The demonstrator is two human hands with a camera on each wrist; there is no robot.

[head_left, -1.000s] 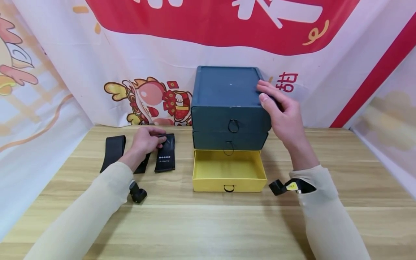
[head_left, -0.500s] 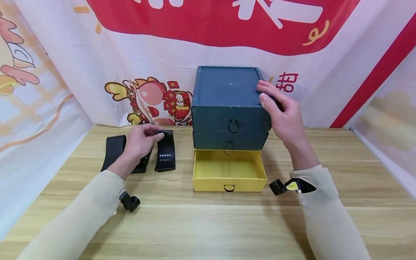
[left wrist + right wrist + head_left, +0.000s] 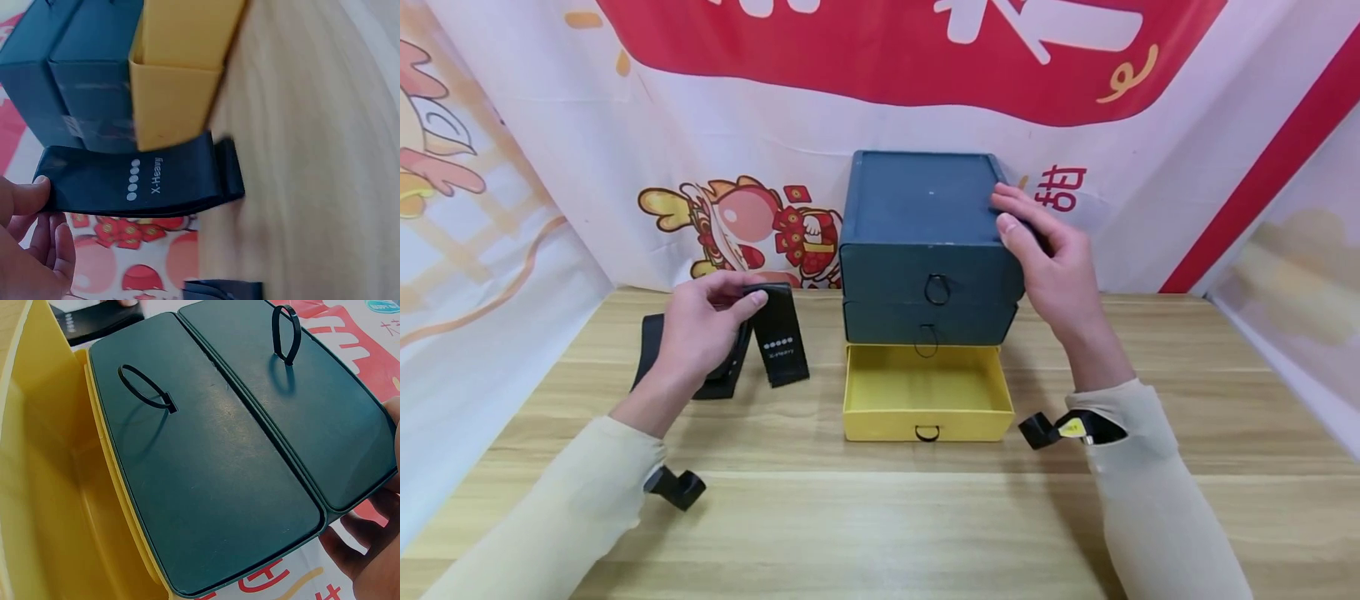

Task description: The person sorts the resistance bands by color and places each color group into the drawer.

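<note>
My left hand (image 3: 700, 325) pinches the upper end of a black resistance band (image 3: 780, 337), a flat loop printed "X-Heavy" in white. In the left wrist view the band (image 3: 131, 181) extends from the thumb and fingers toward the yellow drawer's side. More folded black bands (image 3: 724, 379) lie on the table below and left of this hand, partly hidden. My right hand (image 3: 1056, 267) holds the upper right edge of a dark blue-green drawer cabinet (image 3: 925, 200), with some fingers down its side. The yellow bottom drawer (image 3: 928, 427) is pulled out, its inside bare.
The wood-grain table (image 3: 880, 525) reaches toward me in front of the drawer. Black ring pulls (image 3: 937, 289) hang on the drawer fronts. A printed cloth (image 3: 760, 108) hangs close behind the cabinet, and more cloth lines both sides.
My left hand has lifted the resistance band's end and drawn back to the left, tilting the band up from the table. The right hand and the drawer cabinet have stayed put.
</note>
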